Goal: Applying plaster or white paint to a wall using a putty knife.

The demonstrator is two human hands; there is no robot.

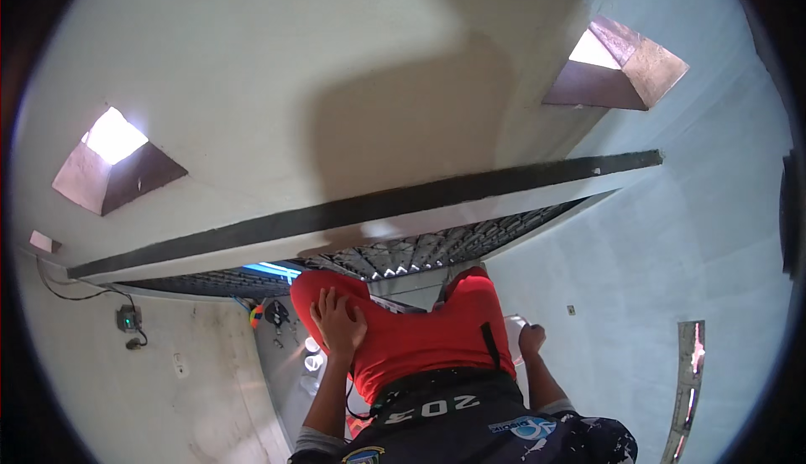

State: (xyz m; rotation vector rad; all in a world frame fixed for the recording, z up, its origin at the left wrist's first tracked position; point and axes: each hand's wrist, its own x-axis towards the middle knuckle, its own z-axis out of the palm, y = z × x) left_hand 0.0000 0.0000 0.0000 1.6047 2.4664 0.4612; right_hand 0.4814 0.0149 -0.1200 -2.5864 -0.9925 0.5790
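My left hand (338, 323) lies on my left thigh with its fingers spread, against the red trousers (420, 334). Nothing is in it. On the other side, my right hand (531, 340) hangs beside my right hip, its fingers curled in. Right by that hand is a pale, see-through piece with a light rim (515, 323), mostly hidden by my leg. The right hand looks closed at its edge, but the grip itself is too small to make out. My dark printed shirt (437, 418) fills the lower middle.
Ahead stands a pale wall (252, 69) with a dark ledge (378, 206) above a dark metal grille (428, 250). White cups (313, 361) and a colourful item (256, 316) are at the lower left. A small box with a green light (128, 319) and cable is on the left wall.
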